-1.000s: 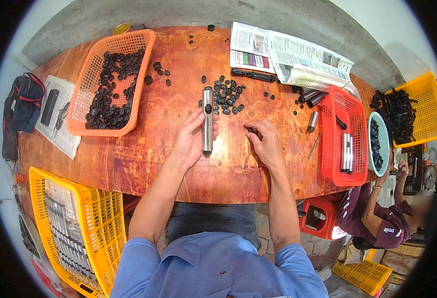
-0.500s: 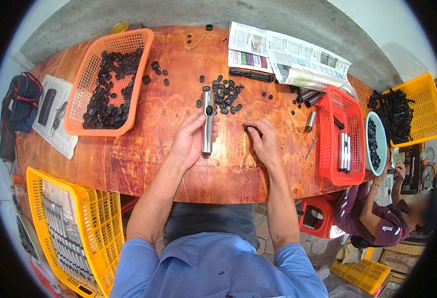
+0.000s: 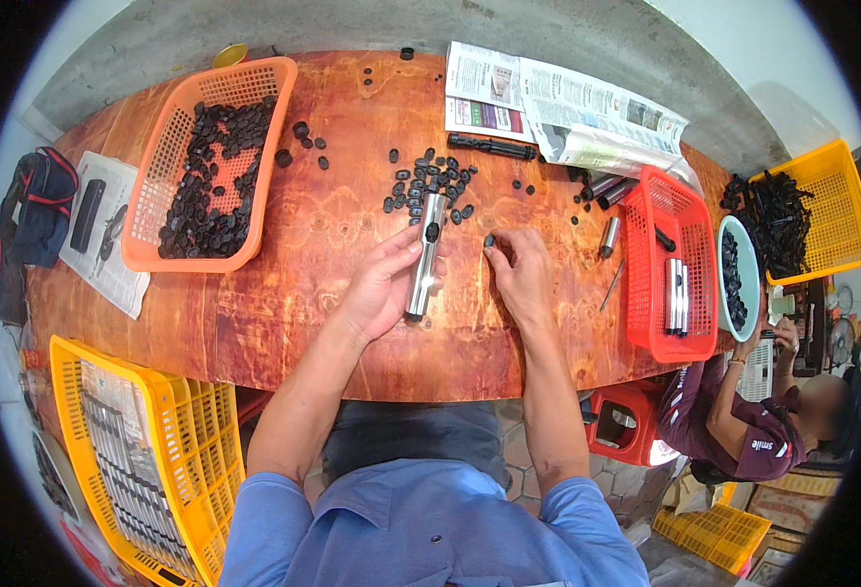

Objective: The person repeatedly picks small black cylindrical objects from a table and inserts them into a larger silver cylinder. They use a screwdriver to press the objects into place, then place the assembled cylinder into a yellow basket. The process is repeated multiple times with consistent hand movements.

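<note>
My left hand (image 3: 381, 286) is wrapped round a shiny silver metal tube (image 3: 420, 278). A black oval piece (image 3: 432, 233) sits in the tube's side, and its near end is black. To the right, my right hand (image 3: 522, 278) pinches a small black piece (image 3: 490, 241) between thumb and fingers, apart from the tube. Just beyond the tube lies a loose pile of small black oval pieces (image 3: 440, 179) on the reddish wooden table (image 3: 303, 323).
An orange basket (image 3: 272, 186) of black pieces stands left. At right are a red basket (image 3: 638, 293) with silver tubes, a pale blue bowl (image 3: 725, 293) and a yellow crate (image 3: 841, 215). Newspaper (image 3: 596, 103) lies at the back. A yellow crate (image 3: 191, 440) of tubes stands lower left; another person (image 3: 743, 430) sits right.
The tube has tilted and shifted slightly right and nearer in my left hand. My right hand has turned its fingertips upward, so the small black piece shows more clearly.
</note>
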### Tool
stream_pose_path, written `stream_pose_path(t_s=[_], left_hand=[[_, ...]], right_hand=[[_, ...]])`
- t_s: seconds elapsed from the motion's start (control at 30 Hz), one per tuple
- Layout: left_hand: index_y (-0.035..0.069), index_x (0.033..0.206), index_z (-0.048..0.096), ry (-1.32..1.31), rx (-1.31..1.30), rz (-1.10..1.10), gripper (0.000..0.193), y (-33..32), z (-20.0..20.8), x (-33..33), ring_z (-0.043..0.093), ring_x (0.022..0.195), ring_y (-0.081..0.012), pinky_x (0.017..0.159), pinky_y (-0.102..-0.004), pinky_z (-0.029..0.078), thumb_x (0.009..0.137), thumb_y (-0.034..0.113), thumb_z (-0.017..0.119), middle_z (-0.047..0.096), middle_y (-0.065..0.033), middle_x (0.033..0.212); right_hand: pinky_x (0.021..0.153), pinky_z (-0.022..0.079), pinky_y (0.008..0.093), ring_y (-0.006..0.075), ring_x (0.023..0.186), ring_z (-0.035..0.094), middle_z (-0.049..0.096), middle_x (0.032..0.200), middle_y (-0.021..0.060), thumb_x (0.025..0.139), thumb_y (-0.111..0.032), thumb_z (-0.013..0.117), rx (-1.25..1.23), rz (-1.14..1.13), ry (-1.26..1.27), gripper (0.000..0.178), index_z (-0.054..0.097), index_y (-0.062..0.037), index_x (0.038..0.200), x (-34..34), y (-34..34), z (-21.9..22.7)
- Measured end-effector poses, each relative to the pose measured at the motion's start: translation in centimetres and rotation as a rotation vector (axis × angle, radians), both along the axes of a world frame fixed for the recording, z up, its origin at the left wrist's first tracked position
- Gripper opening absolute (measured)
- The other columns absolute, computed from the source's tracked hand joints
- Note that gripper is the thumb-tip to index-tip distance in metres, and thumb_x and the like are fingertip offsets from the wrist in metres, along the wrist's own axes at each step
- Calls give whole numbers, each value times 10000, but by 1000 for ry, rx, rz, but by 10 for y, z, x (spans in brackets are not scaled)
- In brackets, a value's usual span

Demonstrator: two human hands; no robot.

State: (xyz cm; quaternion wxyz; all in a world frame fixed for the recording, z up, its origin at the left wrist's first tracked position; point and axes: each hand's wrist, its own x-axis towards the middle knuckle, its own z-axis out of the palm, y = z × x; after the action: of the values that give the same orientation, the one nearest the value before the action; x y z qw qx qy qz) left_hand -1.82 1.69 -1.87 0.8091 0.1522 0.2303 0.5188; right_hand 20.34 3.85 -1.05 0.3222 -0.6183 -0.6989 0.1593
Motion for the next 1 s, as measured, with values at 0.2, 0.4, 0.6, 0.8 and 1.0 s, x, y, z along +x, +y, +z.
stream_pose_path(t_s=[0.2,0.4,0.6,0.8,1.0], left_hand=[[33,1409,476,-4,37,-100,405,-3,3,4,668,943,-223,810,-387,592,1035,176,530,650,-141,1131],[41,1515,394,12,58,-139,484,-4,5,9,661,916,-195,816,-339,569,1051,135,493,649,-106,1112],[48,1498,410,104,101,-141,480,-6,3,13,672,947,-197,814,-350,597,1046,166,523,629,-97,1166],[40,1495,405,201,81,-122,461,-8,9,15,647,917,-172,786,-320,564,1056,135,509,621,-95,1146],[48,1322,528,209,82,-136,326,-9,5,12,645,711,-136,593,-239,536,1054,233,546,641,-61,938]], right_hand=[[749,524,381,301,846,658,629,936,146,830,-71,737,40,27,72,222,693,-15,1040,-5,-3,6],[568,460,239,117,737,588,622,951,75,776,46,768,380,207,243,310,696,-19,1071,-27,-16,18],[659,508,325,242,764,647,655,945,124,743,30,784,487,305,135,316,702,-14,1044,-33,-16,20],[675,509,352,252,761,650,674,928,111,741,-18,794,497,290,50,302,715,-24,1033,-30,-19,19],[653,518,363,263,780,672,674,988,120,749,-78,805,535,327,-16,304,723,-41,1039,-38,-25,25]])
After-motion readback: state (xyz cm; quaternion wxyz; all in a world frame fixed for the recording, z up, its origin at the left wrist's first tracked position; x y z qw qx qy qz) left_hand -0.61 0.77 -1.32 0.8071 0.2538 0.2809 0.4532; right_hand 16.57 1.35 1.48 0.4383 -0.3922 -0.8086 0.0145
